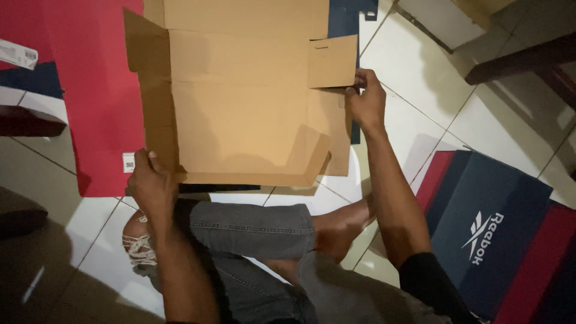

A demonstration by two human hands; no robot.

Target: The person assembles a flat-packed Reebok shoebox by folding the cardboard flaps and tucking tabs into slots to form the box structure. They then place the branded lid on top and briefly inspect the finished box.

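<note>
Your left hand (153, 186) pinches the near-left corner of the flat cardboard blank (240, 114); right hand (366, 102) pinches its right side flap. Blank lies between both grips, long axis left-right across your lap.

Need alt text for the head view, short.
A person seated on a white tiled floor holds an unfolded brown cardboard box blank, left hand at its near corner, right hand on a side flap. A navy and red box lies to the right.

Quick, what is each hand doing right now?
Left hand: closed, gripping the near left corner of the flat cardboard box.
Right hand: fingers pinching the box's right side flap.
</note>
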